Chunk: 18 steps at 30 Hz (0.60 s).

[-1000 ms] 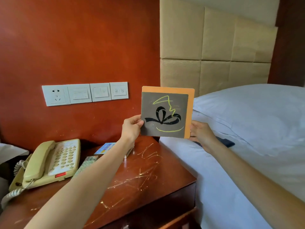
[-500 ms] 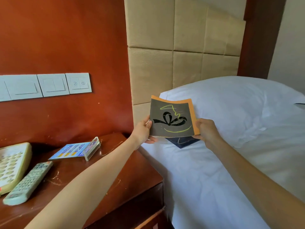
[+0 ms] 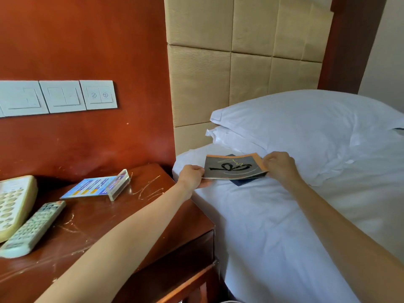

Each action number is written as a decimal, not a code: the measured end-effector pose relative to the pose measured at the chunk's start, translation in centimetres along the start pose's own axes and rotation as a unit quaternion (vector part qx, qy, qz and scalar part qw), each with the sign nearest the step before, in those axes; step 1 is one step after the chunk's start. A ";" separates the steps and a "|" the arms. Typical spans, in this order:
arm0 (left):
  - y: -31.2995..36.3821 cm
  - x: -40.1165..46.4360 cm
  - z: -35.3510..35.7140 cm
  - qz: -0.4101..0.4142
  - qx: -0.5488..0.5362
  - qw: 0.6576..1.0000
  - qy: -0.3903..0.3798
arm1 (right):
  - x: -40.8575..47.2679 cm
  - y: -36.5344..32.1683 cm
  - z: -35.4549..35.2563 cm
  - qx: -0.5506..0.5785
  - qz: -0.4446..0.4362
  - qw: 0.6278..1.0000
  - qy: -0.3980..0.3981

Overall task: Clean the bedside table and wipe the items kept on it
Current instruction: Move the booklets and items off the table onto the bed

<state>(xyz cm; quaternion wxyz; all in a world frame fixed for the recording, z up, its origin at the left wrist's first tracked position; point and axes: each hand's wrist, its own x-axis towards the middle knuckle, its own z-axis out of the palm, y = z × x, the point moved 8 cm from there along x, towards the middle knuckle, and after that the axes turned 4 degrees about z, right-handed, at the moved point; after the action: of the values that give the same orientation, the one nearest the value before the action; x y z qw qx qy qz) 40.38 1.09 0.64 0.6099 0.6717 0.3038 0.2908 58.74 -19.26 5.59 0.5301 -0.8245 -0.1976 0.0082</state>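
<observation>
An orange-edged grey booklet [image 3: 232,167] with a black and yellow drawing lies nearly flat just above the white bed sheet [image 3: 262,215]. My left hand [image 3: 192,177] grips its left edge and my right hand [image 3: 278,166] pinches its right edge. Beneath it a dark blue item [image 3: 242,182] rests on the sheet, mostly covered. The scratched red-brown bedside table [image 3: 105,224] sits to the left. On it are an acrylic card stand [image 3: 98,187] lying flat, a pale remote control [image 3: 32,229] and a cream telephone [image 3: 13,204], cut off at the left edge.
White pillows [image 3: 306,127] lie behind the booklet against a beige padded headboard [image 3: 240,62]. Wall switches [image 3: 61,97] are mounted on the red wall above the table. A table drawer front [image 3: 175,265] faces the bed.
Both hands have carried the booklet from upright over the table, rightward and down, until it lies almost flat on the bed over the dark blue item. The view has swung right.
</observation>
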 end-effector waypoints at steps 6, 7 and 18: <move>0.7 -0.6 -1.5 0.008 0.113 0.993 -0.043 | -1.5 -2.7 0.7 -0.129 -0.103 0.986 0.033; 1.2 -0.8 -2.0 0.018 0.125 0.991 -0.041 | -1.8 -3.1 0.9 -0.128 -0.118 0.984 0.034; 5.1 -4.5 -13.8 0.134 0.189 0.970 0.079 | -8.4 -10.5 8.7 -0.012 -0.195 0.977 -0.088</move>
<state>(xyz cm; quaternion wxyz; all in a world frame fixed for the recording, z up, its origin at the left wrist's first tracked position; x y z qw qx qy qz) 27.24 6.20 6.81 0.4018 0.7843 0.3070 0.3594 45.74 -10.67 9.32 0.4925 -0.7723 -0.4004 -0.0254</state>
